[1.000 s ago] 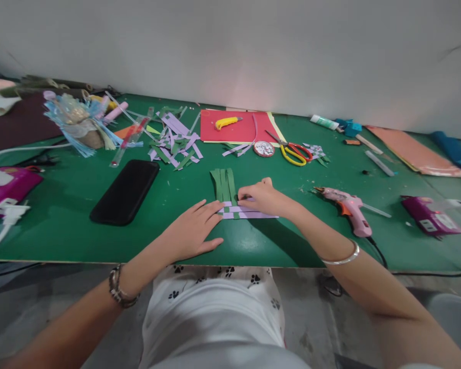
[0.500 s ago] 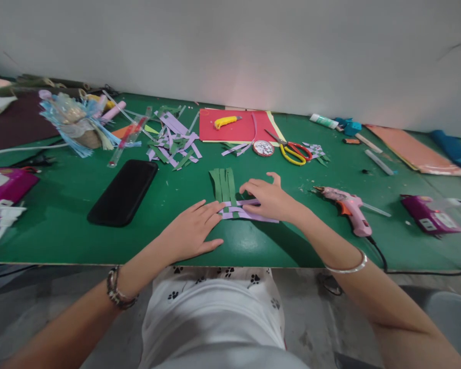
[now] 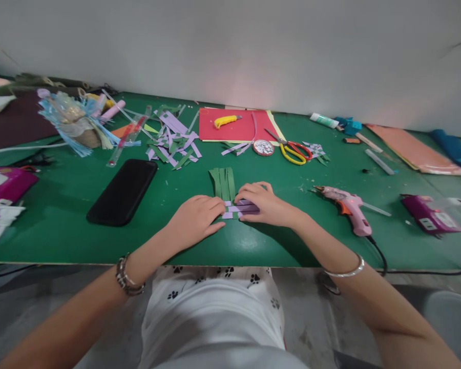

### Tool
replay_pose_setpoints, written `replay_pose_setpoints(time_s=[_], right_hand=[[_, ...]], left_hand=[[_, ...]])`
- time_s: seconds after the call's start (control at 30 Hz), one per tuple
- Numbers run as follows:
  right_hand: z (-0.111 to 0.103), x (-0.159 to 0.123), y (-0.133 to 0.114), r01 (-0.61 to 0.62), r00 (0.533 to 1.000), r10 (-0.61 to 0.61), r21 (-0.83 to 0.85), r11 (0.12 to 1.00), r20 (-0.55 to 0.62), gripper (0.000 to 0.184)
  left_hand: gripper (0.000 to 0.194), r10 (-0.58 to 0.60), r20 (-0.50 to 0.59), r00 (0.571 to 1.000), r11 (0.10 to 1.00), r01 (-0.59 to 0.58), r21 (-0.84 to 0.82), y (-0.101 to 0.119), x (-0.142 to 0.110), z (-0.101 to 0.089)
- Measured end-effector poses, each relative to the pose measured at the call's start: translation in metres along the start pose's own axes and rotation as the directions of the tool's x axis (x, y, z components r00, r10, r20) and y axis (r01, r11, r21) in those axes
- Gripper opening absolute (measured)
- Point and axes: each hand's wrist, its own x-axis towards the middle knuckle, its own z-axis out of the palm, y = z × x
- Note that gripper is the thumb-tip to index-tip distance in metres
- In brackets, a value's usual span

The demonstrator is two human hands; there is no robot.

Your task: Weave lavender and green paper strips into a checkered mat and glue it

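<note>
Green paper strips (image 3: 225, 183) stand up the table in front of me, with lilac paper strips (image 3: 242, 208) woven across their lower end in a checked pattern. My left hand (image 3: 196, 218) is closed on the left edge of this weave, fingers bent over it and the thumb lower down. At the right side, my right hand (image 3: 267, 206) grips the lilac strips between its curled fingers and thumb. My hands partly cover both ends of the weave. The upper part of the green strips lies uncovered.
Behind the weave are scissors (image 3: 295, 151), a round container (image 3: 263, 148), and a yellow cutter (image 3: 226, 121) on red paper (image 3: 211, 132). A pink glue gun (image 3: 351, 207) lies right, a black phone (image 3: 123, 192) left. Loose paper strips (image 3: 172, 136) form a pile.
My right hand has lowered its raised fingers and closed around the right side of the lilac strips. My left hand's fingers have drawn in at the left edge.
</note>
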Motion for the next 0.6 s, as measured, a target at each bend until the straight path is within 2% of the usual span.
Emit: replay_pose_setpoints(time_s=[0.3, 0.6], right_hand=[[0.0025, 0.0049, -0.0050, 0.036, 0.999, -0.035, 0.031, 0.999, -0.033, 0.020], [0.0085, 0.0071, 0.0004, 0.104, 0.993, -0.100, 0.080, 0.991, -0.057, 0.023]], left_hand=[[0.015, -0.042, 0.006, 0.999, 0.999, 0.042, -0.015, -0.0001, 0.0011, 0.0002], [0.015, -0.040, -0.009, 0.999, 0.999, 0.039, -0.019, 0.0000, 0.0014, 0.0009]])
